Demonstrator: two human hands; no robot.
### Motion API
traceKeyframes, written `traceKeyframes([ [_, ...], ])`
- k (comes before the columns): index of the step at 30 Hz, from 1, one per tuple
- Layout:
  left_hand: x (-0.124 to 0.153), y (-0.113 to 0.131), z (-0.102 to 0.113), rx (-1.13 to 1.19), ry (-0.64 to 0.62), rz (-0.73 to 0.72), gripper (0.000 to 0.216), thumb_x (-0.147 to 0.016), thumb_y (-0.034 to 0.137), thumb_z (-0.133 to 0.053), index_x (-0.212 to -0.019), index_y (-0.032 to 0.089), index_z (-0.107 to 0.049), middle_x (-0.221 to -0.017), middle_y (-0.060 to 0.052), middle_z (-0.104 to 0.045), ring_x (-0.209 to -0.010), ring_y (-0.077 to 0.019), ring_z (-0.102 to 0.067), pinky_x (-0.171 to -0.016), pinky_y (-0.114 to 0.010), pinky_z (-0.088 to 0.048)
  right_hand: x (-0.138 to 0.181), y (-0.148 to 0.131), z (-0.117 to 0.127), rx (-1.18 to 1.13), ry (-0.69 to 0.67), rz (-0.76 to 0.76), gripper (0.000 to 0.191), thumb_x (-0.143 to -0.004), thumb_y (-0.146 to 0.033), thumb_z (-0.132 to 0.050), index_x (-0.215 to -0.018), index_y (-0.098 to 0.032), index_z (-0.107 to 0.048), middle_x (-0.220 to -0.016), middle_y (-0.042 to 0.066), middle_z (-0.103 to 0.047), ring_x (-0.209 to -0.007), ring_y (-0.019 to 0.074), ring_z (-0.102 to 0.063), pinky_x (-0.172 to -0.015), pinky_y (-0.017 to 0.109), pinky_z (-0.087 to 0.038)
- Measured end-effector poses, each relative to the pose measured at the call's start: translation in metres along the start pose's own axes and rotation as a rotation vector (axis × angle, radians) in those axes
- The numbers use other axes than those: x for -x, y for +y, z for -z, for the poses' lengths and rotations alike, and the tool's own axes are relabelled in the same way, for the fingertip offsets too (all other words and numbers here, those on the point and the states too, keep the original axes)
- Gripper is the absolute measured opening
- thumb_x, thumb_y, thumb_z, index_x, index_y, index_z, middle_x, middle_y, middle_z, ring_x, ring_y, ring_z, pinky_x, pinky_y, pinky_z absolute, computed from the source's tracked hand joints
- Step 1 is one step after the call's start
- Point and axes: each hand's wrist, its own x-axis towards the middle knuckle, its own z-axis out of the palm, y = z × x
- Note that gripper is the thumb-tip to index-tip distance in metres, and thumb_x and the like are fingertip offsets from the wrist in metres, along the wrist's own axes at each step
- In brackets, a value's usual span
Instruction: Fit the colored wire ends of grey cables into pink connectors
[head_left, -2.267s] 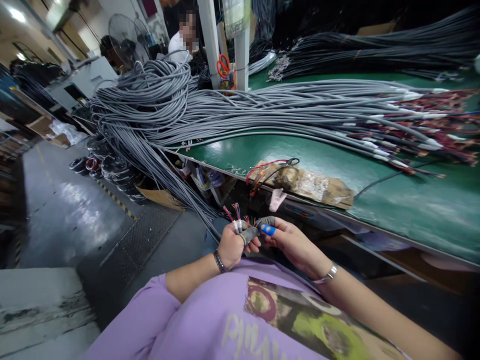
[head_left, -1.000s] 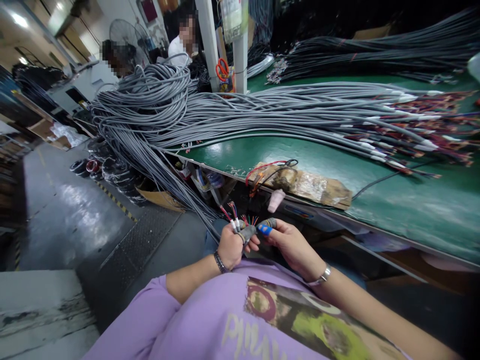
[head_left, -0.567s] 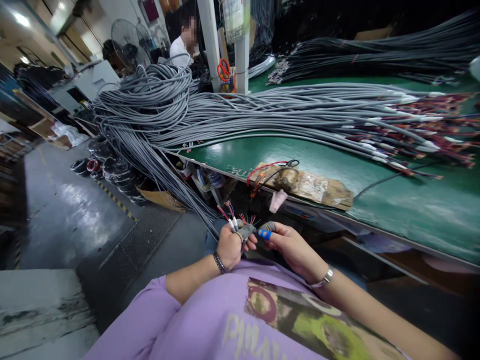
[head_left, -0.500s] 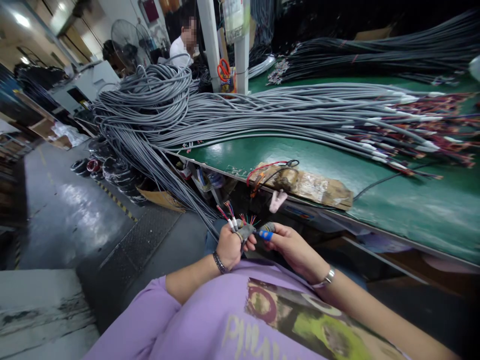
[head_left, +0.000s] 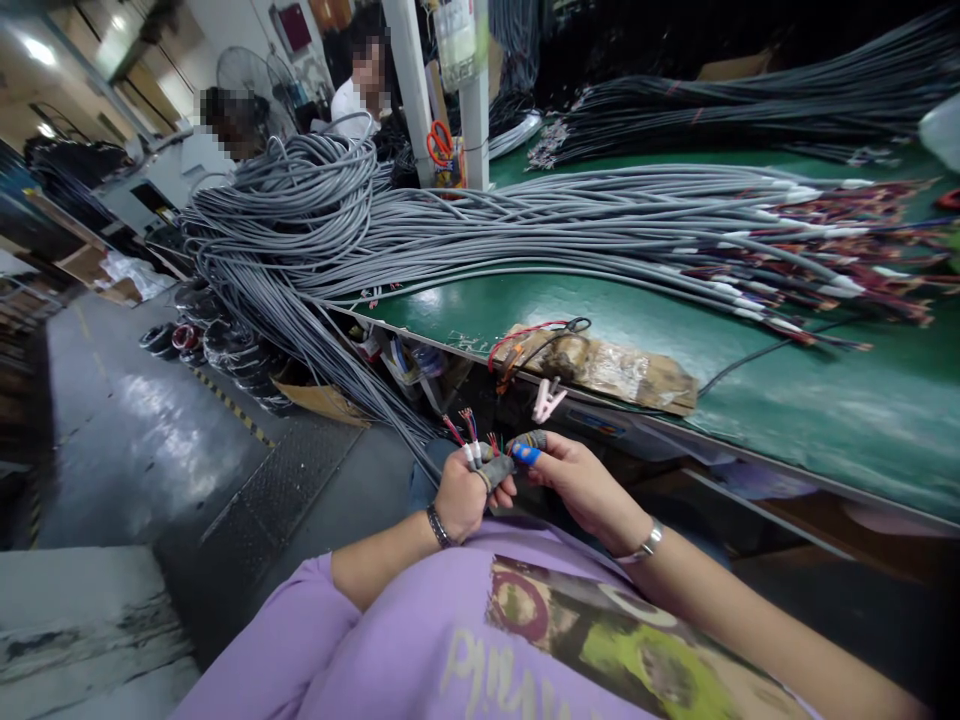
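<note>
My left hand point(head_left: 463, 492), with a covering on its thumb, is closed around a few grey cables point(head_left: 405, 425). Their ends stick up past the fingers, with white bands and bare coloured wires point(head_left: 469, 424) at the tips. Close beside it, my right hand point(head_left: 574, 480) pinches thin red and green wires point(head_left: 495, 442) at another cable end held in the left. Blue tape point(head_left: 526, 454) wraps one right fingertip and a grey-yellow cover sits on another. The exact point of the pinch is partly hidden by the fingers.
A large bundle of grey cables point(head_left: 525, 225) lies along the green table point(head_left: 787, 420). At its edge are a taped cardboard piece point(head_left: 637, 375) and a pale pink clip point(head_left: 550, 400). Orange-handled scissors point(head_left: 439, 142) hang on a post. Two people sit behind the cables.
My right hand has shifted slightly left and up, its fingers now over the wires that were fanned out before. My left hand keeps its grip on the cables.
</note>
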Motion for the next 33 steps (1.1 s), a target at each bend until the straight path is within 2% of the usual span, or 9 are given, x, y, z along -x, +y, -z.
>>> traceKeyframes([
  [6, 0.000, -0.001, -0.001, -0.022, 0.012, -0.001, 0.037, -0.068, 0.045, -0.071, -0.059, 0.014, -0.052, -0.047, 0.000, -0.058, -0.035, -0.0071, -0.050, -0.034, -0.017, -0.027, 0.000, 0.007, -0.002, -0.012, 0.061, 0.009, 0.029, -0.061, -0.040, -0.079, -0.066, -0.016, -0.064, -0.058, -0.001, -0.057, -0.054, 0.0099, -0.043, -0.053, 0.025, -0.035],
  [12, -0.002, 0.001, 0.004, 0.017, 0.003, 0.017, 0.036, -0.065, 0.044, -0.074, -0.063, 0.014, -0.055, -0.049, 0.001, -0.058, -0.035, -0.0078, -0.050, -0.035, -0.018, -0.027, -0.006, 0.006, 0.014, -0.262, 0.236, -0.041, 0.028, -0.059, -0.032, -0.077, -0.060, -0.019, -0.052, -0.054, -0.006, -0.045, -0.051, 0.0082, -0.040, -0.054, 0.024, -0.042],
  [14, -0.002, 0.003, 0.005, 0.029, -0.011, 0.042, 0.036, -0.064, 0.044, -0.074, -0.063, 0.014, -0.054, -0.048, 0.001, -0.057, -0.035, -0.0082, -0.050, -0.034, -0.018, -0.026, -0.005, 0.004, 0.020, -0.278, 0.178, -0.069, 0.026, -0.061, -0.035, -0.078, -0.066, -0.019, -0.057, -0.060, -0.004, -0.050, -0.052, 0.0088, -0.044, -0.055, 0.025, -0.045],
  [18, -0.001, 0.007, 0.004, -0.006, -0.059, 0.067, 0.038, -0.064, 0.045, -0.074, -0.059, 0.015, -0.052, -0.046, 0.001, -0.056, -0.034, -0.0078, -0.049, -0.034, -0.019, -0.026, -0.001, 0.001, 0.018, -0.175, -0.039, -0.124, 0.035, -0.064, -0.046, -0.078, -0.081, -0.018, -0.066, -0.075, 0.002, -0.062, -0.062, 0.0126, -0.053, -0.061, 0.028, -0.047],
  [21, 0.001, 0.009, 0.002, -0.047, -0.088, 0.087, 0.040, -0.065, 0.047, -0.073, -0.058, 0.014, -0.052, -0.046, 0.000, -0.056, -0.033, -0.0070, -0.047, -0.035, -0.018, -0.027, 0.001, 0.000, 0.008, -0.018, -0.094, -0.060, 0.035, -0.062, -0.046, -0.080, -0.076, -0.017, -0.067, -0.069, 0.002, -0.063, -0.061, 0.0126, -0.052, -0.058, 0.026, -0.043],
  [25, 0.002, 0.010, 0.001, -0.048, -0.102, 0.099, 0.041, -0.064, 0.050, -0.074, -0.059, 0.015, -0.052, -0.047, 0.001, -0.056, -0.033, -0.0068, -0.047, -0.034, -0.018, -0.027, -0.004, 0.000, 0.003, -0.001, 0.005, -0.007, 0.037, -0.056, -0.046, -0.083, -0.064, -0.017, -0.062, -0.061, 0.000, -0.059, -0.056, 0.0119, -0.049, -0.056, 0.027, -0.040],
  [29, 0.001, 0.009, 0.005, -0.034, -0.126, 0.098, 0.040, -0.064, 0.047, -0.074, -0.058, 0.014, -0.052, -0.047, 0.000, -0.056, -0.033, -0.0070, -0.047, -0.033, -0.018, -0.026, -0.013, 0.002, 0.014, -0.123, 0.212, -0.018, 0.044, -0.051, -0.044, -0.085, -0.057, -0.019, -0.050, -0.051, -0.007, -0.046, -0.049, 0.0077, -0.040, -0.054, 0.024, -0.040],
  [31, 0.000, 0.009, 0.007, -0.015, -0.128, 0.098, 0.039, -0.063, 0.045, -0.075, -0.058, 0.014, -0.052, -0.047, 0.000, -0.057, -0.033, -0.0073, -0.048, -0.033, -0.018, -0.026, -0.015, 0.003, 0.021, -0.201, 0.212, -0.035, 0.044, -0.050, -0.043, -0.086, -0.059, -0.019, -0.050, -0.052, -0.007, -0.045, -0.049, 0.0073, -0.040, -0.054, 0.023, -0.042],
  [33, -0.001, 0.012, 0.008, 0.010, -0.137, 0.105, 0.039, -0.062, 0.045, -0.076, -0.059, 0.014, -0.053, -0.047, 0.000, -0.057, -0.033, -0.0076, -0.048, -0.033, -0.018, -0.027, -0.015, 0.003, 0.027, -0.261, 0.170, -0.059, 0.041, -0.055, -0.048, -0.083, -0.064, -0.020, -0.055, -0.056, -0.005, -0.049, -0.050, 0.0085, -0.042, -0.055, 0.025, -0.045],
])
